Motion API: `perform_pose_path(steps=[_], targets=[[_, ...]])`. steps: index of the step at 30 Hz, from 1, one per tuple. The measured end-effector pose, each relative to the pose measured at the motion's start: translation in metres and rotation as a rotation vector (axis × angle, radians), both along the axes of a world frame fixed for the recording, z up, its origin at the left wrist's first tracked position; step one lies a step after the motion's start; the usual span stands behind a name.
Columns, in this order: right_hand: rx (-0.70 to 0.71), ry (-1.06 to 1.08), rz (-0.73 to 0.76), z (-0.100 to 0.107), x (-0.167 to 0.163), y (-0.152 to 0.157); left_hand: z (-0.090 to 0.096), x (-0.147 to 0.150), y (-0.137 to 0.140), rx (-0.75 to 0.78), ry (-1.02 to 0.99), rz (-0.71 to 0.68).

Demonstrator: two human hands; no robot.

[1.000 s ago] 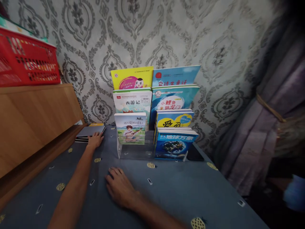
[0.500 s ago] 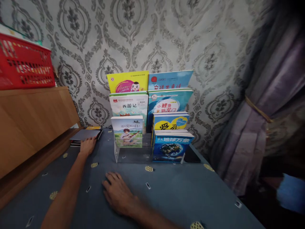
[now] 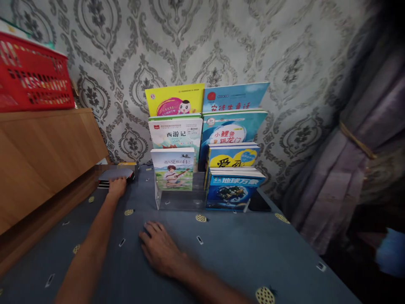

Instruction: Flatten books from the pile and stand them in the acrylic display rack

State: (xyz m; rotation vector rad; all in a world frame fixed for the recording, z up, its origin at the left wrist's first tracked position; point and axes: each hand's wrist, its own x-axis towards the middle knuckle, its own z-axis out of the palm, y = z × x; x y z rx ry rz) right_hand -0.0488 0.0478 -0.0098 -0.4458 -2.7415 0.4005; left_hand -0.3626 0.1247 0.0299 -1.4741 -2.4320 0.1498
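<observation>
My left hand point(image 3: 117, 187) reaches to the far left of the table, closed over the front edge of a dark grey book point(image 3: 114, 174) that tops a small stack. Its thumb and fingertips are partly hidden. My right hand point(image 3: 160, 247) rests palm down on the tablecloth in front of the display rack, fingers loosely apart and holding nothing. A clear acrylic rack point(image 3: 180, 202) stands mid-table with books in two columns. In its left column are a guitar-boy book point(image 3: 174, 171), a white book point(image 3: 175, 133) and a yellow book point(image 3: 174, 99). On its right, a blue globe book point(image 3: 232, 192) is frontmost.
A blue-grey tablecloth point(image 3: 230, 253) with pineapple prints covers the table. At left, a red basket point(image 3: 38, 78) sits on a wooden cabinet point(image 3: 50, 156). A flat black object point(image 3: 259, 203) lies right of the rack. A grey-purple curtain point(image 3: 335, 185) hangs at right; patterned wallpaper point(image 3: 218, 46) is behind.
My left hand has drawn slightly back from the top of the book to its front edge. My right hand stays resting on the table. The whole view has shifted a little.
</observation>
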Motion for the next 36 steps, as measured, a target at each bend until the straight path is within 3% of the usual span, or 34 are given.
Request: perform_pose_path(steps=[9,18,30,36], targets=[[-0.01,0.006,0.002,0.002,0.001,-0.002,-0.002,0.006,-0.03,0.011,0.093,-0.065],[0.033,-0.026,0.003,0.001,0.0,-0.001,-0.003,0.011,-0.027,-0.017,0.073,0.016],[0.032,-0.01,0.019,-0.002,-0.005,0.001,-0.01,0.031,-0.076,-0.121,-0.009,-0.021],[0.024,-0.023,0.024,-0.002,-0.005,0.0,-0.003,0.045,-0.094,-0.152,-0.04,-0.078]])
